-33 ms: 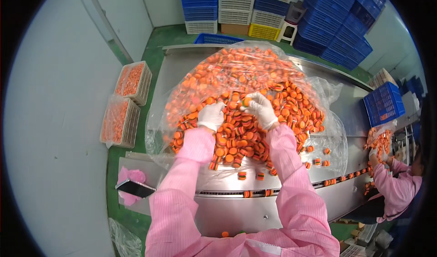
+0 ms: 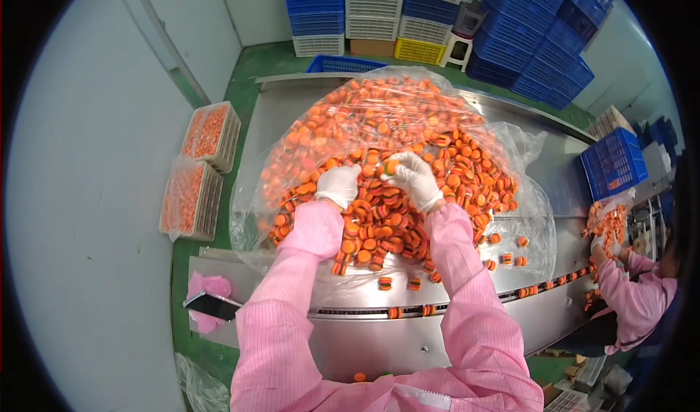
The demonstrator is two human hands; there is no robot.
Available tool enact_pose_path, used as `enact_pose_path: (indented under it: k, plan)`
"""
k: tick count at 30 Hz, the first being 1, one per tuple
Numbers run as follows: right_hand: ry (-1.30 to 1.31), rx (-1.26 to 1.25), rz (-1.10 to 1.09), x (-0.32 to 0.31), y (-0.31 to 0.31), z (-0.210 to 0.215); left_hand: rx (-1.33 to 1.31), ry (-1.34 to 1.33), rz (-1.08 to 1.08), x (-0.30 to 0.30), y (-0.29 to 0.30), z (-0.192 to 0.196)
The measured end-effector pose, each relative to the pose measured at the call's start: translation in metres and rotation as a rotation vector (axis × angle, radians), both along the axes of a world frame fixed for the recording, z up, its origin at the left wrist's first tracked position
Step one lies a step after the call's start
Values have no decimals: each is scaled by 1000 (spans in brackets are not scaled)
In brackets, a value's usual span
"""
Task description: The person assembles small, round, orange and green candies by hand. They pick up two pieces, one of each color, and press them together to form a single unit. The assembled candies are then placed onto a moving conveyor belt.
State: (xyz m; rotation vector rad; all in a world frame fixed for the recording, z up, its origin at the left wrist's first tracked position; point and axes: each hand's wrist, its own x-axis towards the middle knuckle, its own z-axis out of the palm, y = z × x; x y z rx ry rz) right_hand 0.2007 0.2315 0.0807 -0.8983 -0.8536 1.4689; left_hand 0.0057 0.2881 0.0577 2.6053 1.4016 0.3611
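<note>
A person in pink long sleeves and white gloves leans over a curved steel work table (image 2: 292, 120), seen from above through a wide lens that bends the edges. Spread across the table is a large clear plastic bag (image 2: 525, 215), opened out and heaped with small round orange pieces (image 2: 379, 120), each shaped like a tiny layered disc. The left hand (image 2: 337, 184) rests palm down on the heap, fingers curled loosely into the pieces; whether it actually grips any cannot be told. The right hand (image 2: 414, 179), just beside it, pinches one orange piece (image 2: 391, 168) between fingertips, lifted slightly above the pile. Loose pieces have spilled to the near edge of the bag, and a few sit in a single row along a narrow track (image 2: 408, 311) that follows the table's front rim toward the right. At the far right, another person in a pink sleeve (image 2: 634, 295) handles a smaller cluster of the same pieces. On the green floor to the left stand two crates filled with orange pieces (image 2: 200, 168), one covered in plastic. Behind the table rise stacks of blue, white and yellow crates (image 2: 408, 11). A dark phone on a pink cloth (image 2: 211, 304) lies at the table's near left corner.
</note>
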Motion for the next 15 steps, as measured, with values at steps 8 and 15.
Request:
enact_pose_path:
  k: [8, 15]
  plan:
    - [254, -6, -83, 17, -43, 12, -53, 525, -270, 36, 24, 5]
    - [237, -17, -132, 17, -68, 29, 49, 95, -226, 13, 20, 13]
